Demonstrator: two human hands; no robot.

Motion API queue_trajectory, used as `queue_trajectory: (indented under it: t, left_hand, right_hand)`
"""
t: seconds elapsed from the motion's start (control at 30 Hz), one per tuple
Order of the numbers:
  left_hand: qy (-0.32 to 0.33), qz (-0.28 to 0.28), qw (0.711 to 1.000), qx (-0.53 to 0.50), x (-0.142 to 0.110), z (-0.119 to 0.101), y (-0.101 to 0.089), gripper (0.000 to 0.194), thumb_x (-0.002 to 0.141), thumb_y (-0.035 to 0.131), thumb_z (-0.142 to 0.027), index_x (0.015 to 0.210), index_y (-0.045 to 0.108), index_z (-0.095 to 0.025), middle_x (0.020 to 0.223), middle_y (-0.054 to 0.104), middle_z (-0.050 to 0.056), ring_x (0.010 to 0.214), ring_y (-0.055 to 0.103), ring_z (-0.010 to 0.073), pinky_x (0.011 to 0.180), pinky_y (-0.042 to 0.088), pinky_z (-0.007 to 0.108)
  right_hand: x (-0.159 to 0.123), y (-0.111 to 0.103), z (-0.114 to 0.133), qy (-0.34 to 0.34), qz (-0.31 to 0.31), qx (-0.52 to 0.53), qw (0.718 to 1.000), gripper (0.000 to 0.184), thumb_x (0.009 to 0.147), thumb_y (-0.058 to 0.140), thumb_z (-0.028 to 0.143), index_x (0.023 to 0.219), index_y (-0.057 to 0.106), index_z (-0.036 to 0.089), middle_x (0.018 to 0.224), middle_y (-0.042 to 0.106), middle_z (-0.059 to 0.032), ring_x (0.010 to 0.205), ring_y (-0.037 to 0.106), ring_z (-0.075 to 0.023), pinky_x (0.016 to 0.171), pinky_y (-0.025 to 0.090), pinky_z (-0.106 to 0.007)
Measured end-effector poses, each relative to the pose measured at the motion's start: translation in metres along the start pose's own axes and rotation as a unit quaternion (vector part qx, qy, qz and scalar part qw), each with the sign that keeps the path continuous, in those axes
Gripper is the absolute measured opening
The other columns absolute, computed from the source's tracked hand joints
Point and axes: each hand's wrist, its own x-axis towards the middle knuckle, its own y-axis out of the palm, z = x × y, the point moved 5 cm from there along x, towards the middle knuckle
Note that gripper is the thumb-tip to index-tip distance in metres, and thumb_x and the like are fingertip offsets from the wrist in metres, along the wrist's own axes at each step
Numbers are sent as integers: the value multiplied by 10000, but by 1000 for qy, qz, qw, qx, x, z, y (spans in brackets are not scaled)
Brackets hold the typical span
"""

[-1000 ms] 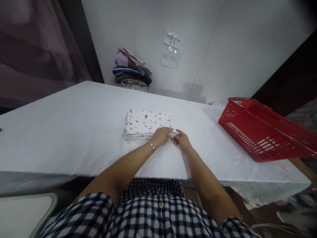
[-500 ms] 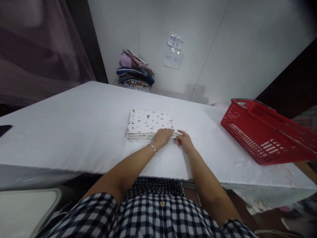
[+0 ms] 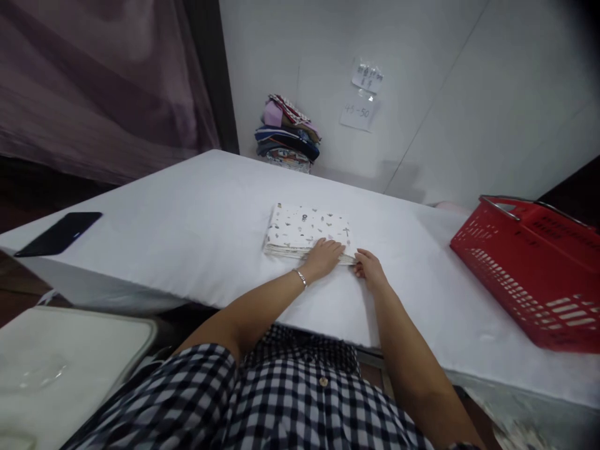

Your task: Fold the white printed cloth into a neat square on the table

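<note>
A folded white cloth [image 3: 304,226] with small grey printed figures lies on the white-covered table, its layered edge facing me. My left hand [image 3: 324,257], with a bracelet at the wrist, rests flat over the near right part of the cloth, fingers stretched out. At the cloth's near right corner, my right hand [image 3: 370,269] has its fingers curled and pinches the edge of the layers. The undersides of both hands are hidden.
A red plastic basket [image 3: 529,269] stands on the table [image 3: 187,219] at right. A dark phone or tablet [image 3: 60,233] lies at the left end. Several folded fabrics [image 3: 288,134] are piled against the wall behind. A pale chair or stool top [image 3: 70,362] is at lower left.
My view has turned left, so things appear further right and more of the dark device shows. The right fingers have closed at the cloth's corner; the left hand stays on top.
</note>
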Motion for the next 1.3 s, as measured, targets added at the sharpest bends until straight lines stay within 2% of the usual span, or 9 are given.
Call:
queue_trajectory:
  t: [0.2,0.33,0.5,0.67,0.77,0.9,1.03,1.13,1.3]
  left_hand:
    - [-50,17,999,-3,-51,63,-28,376,897,488,-271,1269,478,-217,1291,560,66,1219,459,211,1106,202,459]
    - [-72,18,997,-3,-86,103,-41,386,879,519,-293,1261,499,-237,1322,542,60,1260,432,221,1114,211,452]
    - [-109,6,994,-4,-107,123,-46,322,912,460,-296,1216,552,-249,1314,564,42,1251,455,216,1077,277,440]
    - [-116,8,993,-13,-109,124,-43,325,919,440,-319,1202,578,-237,1314,568,46,1256,457,216,1037,339,404]
    - [-122,-4,992,-7,-106,120,-47,334,906,470,-367,1198,575,-244,1292,583,48,1234,473,231,1075,270,473]
    - [-113,-40,993,-9,-87,98,-53,286,911,468,-363,1132,608,-246,1209,626,47,1175,501,233,1083,230,501]
    - [-74,-32,996,-38,-58,67,-47,236,921,446,-277,1052,641,-245,1122,651,42,1061,541,212,986,337,440]
    - [-76,-24,996,-48,-42,58,-40,225,924,444,-272,997,653,-233,1045,660,51,1000,546,216,903,377,413]
    - [-91,-8,994,-65,-36,59,-29,258,934,427,-294,893,676,-241,944,652,43,935,544,202,824,405,371]
  right_hand:
    - [-3,-1,1,1,-2,-3,1000,333,761,608,240,1080,554,162,556,559,41,376,497,-80,311,353,-168]
    - [-3,-2,1,-2,-8,-8,1000,344,742,618,256,1068,565,161,544,554,39,376,489,-85,308,349,-174]
    - [-4,-2,4,-9,-21,-22,1000,448,714,634,252,1148,557,168,522,547,45,383,487,-93,320,334,-175]
    - [-7,-1,8,-39,-43,-129,990,533,759,586,312,1270,524,177,419,479,75,347,415,-106,360,333,-206]
    - [-12,-5,11,-96,-69,-222,968,517,798,543,398,1268,545,182,572,596,20,445,492,-128,469,415,-251]
    - [-28,-8,22,-281,-142,-313,896,391,854,473,418,1139,628,200,1056,656,-78,860,590,-188,801,463,-341]
    - [-41,13,30,-441,-102,-354,818,280,883,478,347,1025,671,202,1130,639,-96,1080,519,-220,947,390,-394]
    - [-40,26,32,-454,-74,-403,791,236,890,492,298,1006,676,206,1086,663,-84,1067,521,-225,941,368,-399]
    - [-35,33,31,-436,-60,-438,784,238,908,464,246,967,690,205,1022,682,-71,1007,536,-213,891,360,-365]
